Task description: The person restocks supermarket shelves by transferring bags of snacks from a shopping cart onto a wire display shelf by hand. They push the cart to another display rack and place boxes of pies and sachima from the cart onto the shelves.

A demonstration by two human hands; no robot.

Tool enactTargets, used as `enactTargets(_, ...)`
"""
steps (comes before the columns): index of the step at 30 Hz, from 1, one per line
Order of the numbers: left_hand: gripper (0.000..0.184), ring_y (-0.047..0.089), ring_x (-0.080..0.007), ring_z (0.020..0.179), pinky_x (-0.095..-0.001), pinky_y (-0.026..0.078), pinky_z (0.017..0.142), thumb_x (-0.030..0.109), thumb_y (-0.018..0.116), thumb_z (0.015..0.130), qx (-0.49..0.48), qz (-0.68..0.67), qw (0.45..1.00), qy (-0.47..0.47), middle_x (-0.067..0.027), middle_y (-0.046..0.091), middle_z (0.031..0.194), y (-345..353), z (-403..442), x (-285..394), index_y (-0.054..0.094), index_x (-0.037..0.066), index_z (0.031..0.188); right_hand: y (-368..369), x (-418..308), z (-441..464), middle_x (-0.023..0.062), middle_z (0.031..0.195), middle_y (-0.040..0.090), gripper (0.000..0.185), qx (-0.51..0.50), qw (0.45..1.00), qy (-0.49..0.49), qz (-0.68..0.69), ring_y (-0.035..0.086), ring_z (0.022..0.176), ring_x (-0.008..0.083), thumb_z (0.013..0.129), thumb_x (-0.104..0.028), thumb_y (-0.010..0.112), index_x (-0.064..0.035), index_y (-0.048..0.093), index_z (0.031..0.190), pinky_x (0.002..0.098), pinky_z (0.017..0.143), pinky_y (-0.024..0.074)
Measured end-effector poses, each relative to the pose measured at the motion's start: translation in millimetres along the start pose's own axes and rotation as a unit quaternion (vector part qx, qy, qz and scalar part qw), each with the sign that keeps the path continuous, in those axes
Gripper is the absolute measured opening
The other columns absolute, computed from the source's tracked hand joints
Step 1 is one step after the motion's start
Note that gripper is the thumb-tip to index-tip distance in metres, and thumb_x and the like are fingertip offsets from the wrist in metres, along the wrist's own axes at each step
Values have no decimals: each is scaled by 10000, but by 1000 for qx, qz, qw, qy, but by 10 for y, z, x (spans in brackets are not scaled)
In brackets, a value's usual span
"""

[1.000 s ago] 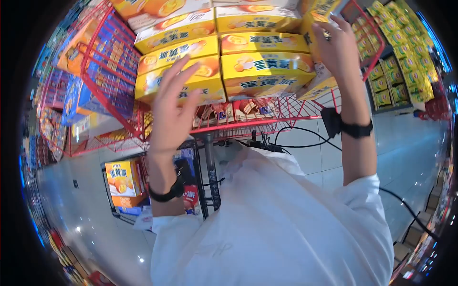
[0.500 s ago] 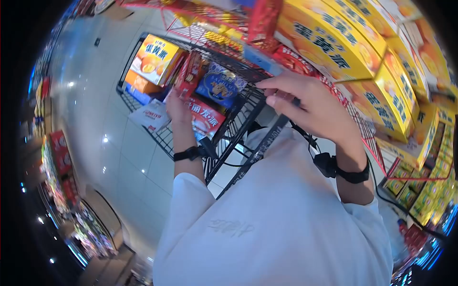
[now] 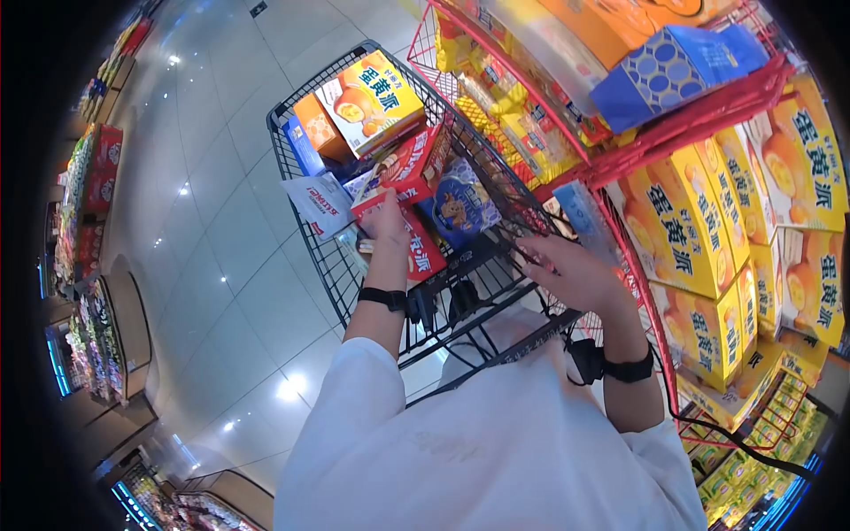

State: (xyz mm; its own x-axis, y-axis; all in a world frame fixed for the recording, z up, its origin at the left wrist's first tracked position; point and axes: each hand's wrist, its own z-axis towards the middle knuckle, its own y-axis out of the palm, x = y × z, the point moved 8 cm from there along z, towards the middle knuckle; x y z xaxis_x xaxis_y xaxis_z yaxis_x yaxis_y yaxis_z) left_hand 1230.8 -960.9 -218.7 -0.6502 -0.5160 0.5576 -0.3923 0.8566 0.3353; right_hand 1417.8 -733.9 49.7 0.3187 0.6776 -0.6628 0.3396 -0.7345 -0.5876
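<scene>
My left hand (image 3: 388, 221) is closed on the near end of a red snack box (image 3: 409, 166) inside the black shopping cart (image 3: 332, 276). Beneath that hand lies another red box with white lettering (image 3: 423, 248), partly covered. A dark blue package (image 3: 462, 205) rests beside it, and a yellow-and-white box of pies (image 3: 372, 102) stands at the far end. Along the left side are an orange box (image 3: 319, 126), a blue box (image 3: 301, 144) and a white packet (image 3: 320, 203). Above the cart's near right corner, by the handle, my right hand (image 3: 567, 270) holds nothing, its fingers apart.
A red wire rack (image 3: 611, 230) runs close along the cart's right side, carrying yellow bags (image 3: 513, 124) and a blue patterned box (image 3: 668, 75). Stacked yellow pie boxes (image 3: 677, 221) stand at right. Tiled floor (image 3: 212, 230) stretches left toward display stands (image 3: 102, 327).
The view has swung, so the cart sits farther right and up. The red box in my left hand now shows its broad face. My right hand's fingers have spread.
</scene>
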Motion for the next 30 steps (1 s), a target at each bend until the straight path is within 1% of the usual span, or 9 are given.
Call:
enactTargets(4,817,356,-393,1366,-492,346,1110,375,776,799,186,249,933,184,-237,244,1525,167,-86,231,378,86,1452,-84,111,-15,215,1144,631,457,33,998,39,21,609,1088,354,936,-286,625,-41,567,1319,422,953,477)
enactTargets(7,754,212,-417,1442,-469,262,1162,347,748,803,102,315,926,179,-254,53,1582,659,-425,464,410,153,1449,-25,166,-142,233,1192,619,483,-35,993,93,-67,587,1145,385,909,-328,655,-44,594,1295,428,999,460)
enactTargets(15,673,191,-406,1437,-486,266,1161,304,719,817,28,318,934,160,-192,88,1582,890,-242,462,463,148,1419,501,398,-298,215,1220,622,520,-137,989,-10,-57,586,1172,354,918,-388,645,-54,586,1312,413,1003,466)
enactTargets(18,680,278,-369,1416,-491,356,1113,286,721,810,-9,283,949,142,-196,149,1574,801,93,551,461,130,1419,606,313,-348,204,1211,636,515,-181,982,-9,-58,595,1160,346,928,-378,645,-54,582,1323,409,997,470)
enactTargets(22,338,678,-302,994,-444,572,853,165,552,943,-90,127,986,51,-157,658,1112,1139,-278,1022,524,43,1256,619,225,-430,192,1247,632,537,-230,965,-31,-123,605,1159,350,916,-423,616,-90,575,1336,431,973,484)
enactTargets(23,355,664,-316,1036,-495,552,879,200,543,956,-101,213,972,10,-160,634,1194,965,548,1104,513,51,1276,630,238,-389,198,1234,635,517,-198,975,-66,-81,611,1143,353,919,-381,627,-71,574,1330,435,960,490)
enactTargets(24,410,642,-339,1084,-520,531,902,227,551,956,-85,108,990,6,-178,599,1277,1147,190,1236,483,63,1325,605,207,-348,204,1221,638,499,-164,980,-101,-39,618,1128,356,922,-339,639,-53,572,1324,440,948,496)
enactTargets(28,509,584,-351,1175,-515,500,938,252,575,945,-45,167,984,31,-182,533,1368,1230,243,1372,425,94,1405,153,-236,-126,209,1176,650,451,-66,991,-83,84,654,1056,311,917,-221,660,-16,569,1308,405,903,517)
enactTargets(30,538,562,-348,1206,-505,489,955,257,588,938,-31,214,976,35,-179,506,1400,1126,519,1241,413,98,1421,-75,-348,46,125,1168,638,454,2,982,-81,173,648,1015,182,966,-167,622,-19,510,1380,323,899,510)
